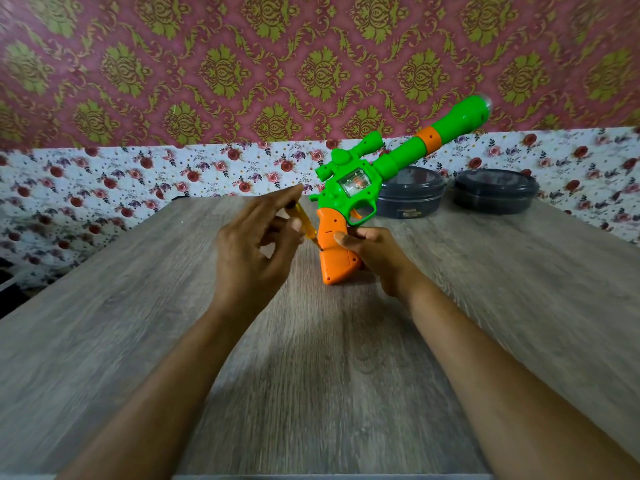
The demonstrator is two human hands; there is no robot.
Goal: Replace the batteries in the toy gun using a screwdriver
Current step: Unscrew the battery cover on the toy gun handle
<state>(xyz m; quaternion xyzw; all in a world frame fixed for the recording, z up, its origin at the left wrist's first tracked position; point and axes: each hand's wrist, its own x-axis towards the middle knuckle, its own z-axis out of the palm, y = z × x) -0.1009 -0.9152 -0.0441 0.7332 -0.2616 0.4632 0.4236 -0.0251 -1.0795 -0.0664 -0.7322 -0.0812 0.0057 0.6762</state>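
Observation:
A green toy gun (374, 168) with an orange grip (334, 251) stands butt-down on the wooden table (173, 341), its barrel slanting up to the right. My right hand (374, 254) grips the orange grip from the right, thumb across its side. In my left hand (256, 247) I pinch a yellow-handled screwdriver (304, 220), which slopes down to the right. Its tip meets the left edge of the grip. The screw itself is hidden.
Two dark round lidded containers (410, 194) (495, 190) sit at the back right of the table, behind the gun. A floral cloth and patterned wallpaper back the table. The table's left edge runs diagonally past my left arm.

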